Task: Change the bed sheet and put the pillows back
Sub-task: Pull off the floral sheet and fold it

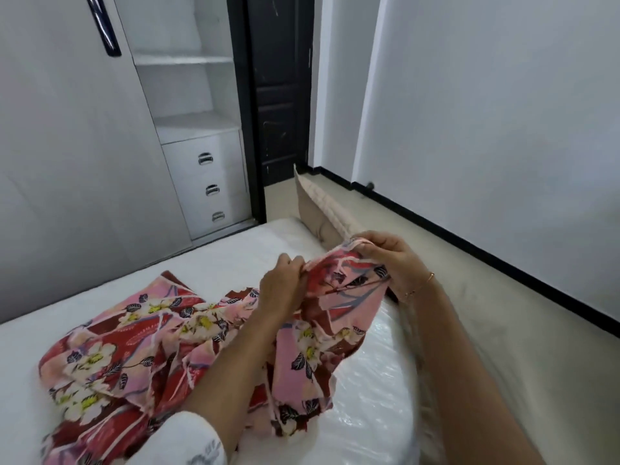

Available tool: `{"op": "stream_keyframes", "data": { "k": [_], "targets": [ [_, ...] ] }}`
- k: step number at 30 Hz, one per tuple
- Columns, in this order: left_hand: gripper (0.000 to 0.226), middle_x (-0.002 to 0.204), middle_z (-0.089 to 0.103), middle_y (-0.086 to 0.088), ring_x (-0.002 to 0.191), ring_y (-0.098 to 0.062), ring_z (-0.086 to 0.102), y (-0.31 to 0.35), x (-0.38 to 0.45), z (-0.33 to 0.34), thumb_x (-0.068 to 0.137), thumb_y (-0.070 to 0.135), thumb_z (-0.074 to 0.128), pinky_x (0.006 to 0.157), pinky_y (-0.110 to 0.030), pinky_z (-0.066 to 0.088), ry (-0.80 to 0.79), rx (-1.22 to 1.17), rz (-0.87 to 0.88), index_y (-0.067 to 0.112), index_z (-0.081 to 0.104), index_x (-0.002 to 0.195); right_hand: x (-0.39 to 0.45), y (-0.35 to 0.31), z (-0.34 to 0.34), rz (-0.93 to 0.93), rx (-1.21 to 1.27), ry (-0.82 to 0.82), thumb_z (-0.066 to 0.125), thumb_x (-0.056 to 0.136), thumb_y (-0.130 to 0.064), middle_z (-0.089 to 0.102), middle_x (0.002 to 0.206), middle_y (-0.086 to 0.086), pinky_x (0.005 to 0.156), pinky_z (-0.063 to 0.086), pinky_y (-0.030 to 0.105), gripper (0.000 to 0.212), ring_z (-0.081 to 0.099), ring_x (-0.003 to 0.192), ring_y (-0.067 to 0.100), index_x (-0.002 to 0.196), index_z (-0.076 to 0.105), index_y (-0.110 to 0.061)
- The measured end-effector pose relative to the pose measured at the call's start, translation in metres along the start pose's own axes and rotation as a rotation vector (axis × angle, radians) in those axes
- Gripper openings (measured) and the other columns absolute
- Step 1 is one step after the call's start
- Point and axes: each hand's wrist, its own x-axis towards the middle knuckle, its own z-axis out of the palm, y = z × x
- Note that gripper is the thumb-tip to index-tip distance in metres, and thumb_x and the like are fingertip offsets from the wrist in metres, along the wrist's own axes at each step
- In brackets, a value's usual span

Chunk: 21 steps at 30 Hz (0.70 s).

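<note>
Both hands pinch the upper edge of a red and pink floral bed sheet [188, 333] near the centre of the frame: the left hand [281, 286] grips a fold with curled fingers, and the right hand [392, 260], a thin bracelet [419, 286] at its wrist, grips the edge further right. The rest of the sheet lies crumpled across the plastic-wrapped white mattress [369, 397] at lower left. A beige headboard [318, 209] stands behind, and white drawers [208, 189] sit at upper left.

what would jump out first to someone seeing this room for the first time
The floral sheet, red and pink, lies bunched on the bare white mattress, whose plastic wrap shines at lower right. Both hands grip its raised edge mid-frame, the left hand beside the right hand. Behind stand the dark door and white drawers.
</note>
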Motion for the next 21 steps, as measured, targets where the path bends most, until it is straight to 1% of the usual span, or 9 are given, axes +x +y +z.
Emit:
{"op": "stream_keyframes", "data": {
  "k": [3,6,9,11,12,13,15,17,21],
  "targets": [
    [0.024,0.108,0.052,-0.015,0.085,-0.034,0.058,0.022,-0.011,-0.021,0.097,0.021,0.038,0.063,-0.032,0.035,0.146,-0.104,-0.077,0.002,0.051,0.106,-0.036,-0.021,-0.008,-0.011,0.143,0.052,0.065,0.072,-0.006,0.067,0.060,0.001,0.051,0.052,0.019,0.016,0.063,0.052,0.013,0.064,0.072,-0.017],
    [0.020,0.084,0.057,-0.009,0.079,-0.031,0.059,0.056,-0.014,-0.053,0.095,0.006,0.035,0.055,-0.025,0.033,0.353,-0.353,-0.133,0.003,0.053,0.102,-0.065,-0.029,-0.024,0.073,-0.035,0.227,0.058,0.077,-0.004,0.061,0.062,0.007,0.048,0.049,0.017,0.014,0.057,0.056,0.020,0.066,0.064,-0.009],
    [0.023,0.074,0.057,-0.005,0.058,-0.015,0.054,0.100,-0.012,-0.086,0.093,-0.001,0.040,0.045,-0.009,0.033,0.438,-0.398,0.120,0.001,0.062,0.101,-0.074,-0.034,-0.032,0.173,-0.525,0.319,0.062,0.082,-0.006,0.056,0.093,0.011,0.057,0.049,0.017,0.008,0.056,0.083,0.026,0.084,0.062,-0.014],
    [0.022,0.077,0.066,-0.010,0.060,-0.015,0.061,0.128,-0.011,-0.101,0.091,-0.002,0.046,0.052,-0.006,0.040,0.373,-0.370,0.371,-0.002,0.065,0.102,-0.072,-0.046,-0.025,0.177,-0.622,0.196,0.069,0.078,-0.020,0.050,0.113,0.005,0.073,0.052,0.022,0.037,0.054,0.100,0.020,0.113,0.056,-0.019],
    [0.022,0.081,0.069,-0.012,0.066,-0.018,0.065,0.139,-0.010,-0.104,0.090,-0.001,0.049,0.059,-0.011,0.046,0.323,-0.352,0.469,0.000,0.066,0.103,-0.068,-0.053,-0.019,0.132,-0.649,0.156,0.070,0.079,-0.022,0.052,0.111,0.002,0.077,0.052,0.023,0.044,0.055,0.100,0.016,0.119,0.052,-0.019],
    [0.022,0.084,0.071,-0.011,0.071,-0.020,0.066,0.147,-0.008,-0.106,0.088,0.001,0.051,0.065,-0.019,0.051,0.289,-0.341,0.540,0.003,0.068,0.103,-0.064,-0.059,-0.013,0.067,-0.701,0.173,0.067,0.081,-0.017,0.056,0.102,-0.001,0.074,0.050,0.019,0.035,0.057,0.092,0.013,0.114,0.054,-0.019],
    [0.018,0.082,0.071,-0.007,0.072,-0.019,0.065,0.151,-0.005,-0.107,0.085,0.008,0.056,0.069,-0.029,0.054,0.286,-0.304,0.604,0.006,0.070,0.096,-0.052,-0.071,-0.008,-0.036,-0.887,0.357,0.056,0.086,-0.003,0.054,0.085,-0.002,0.063,0.040,0.015,0.017,0.053,0.078,0.014,0.098,0.062,-0.014],
    [0.019,0.079,0.067,-0.003,0.069,-0.018,0.062,0.142,0.000,-0.109,0.085,0.025,0.063,0.062,-0.029,0.051,0.313,-0.157,0.592,0.008,0.069,0.091,-0.037,-0.074,-0.025,-0.039,-1.010,0.573,0.044,0.089,0.000,0.045,0.090,0.005,0.066,0.035,0.021,0.022,0.047,0.078,0.020,0.098,0.064,-0.004],
    [0.064,0.089,0.062,0.004,0.074,-0.014,0.056,0.098,0.009,-0.116,0.071,0.073,0.054,0.058,-0.022,0.037,0.108,0.514,0.400,0.016,0.062,0.099,-0.015,-0.078,-0.071,0.057,-1.010,0.713,0.034,0.090,-0.005,0.057,0.101,0.019,0.074,0.039,0.030,0.032,0.055,0.093,0.033,0.109,0.059,-0.003]
  ]
}}
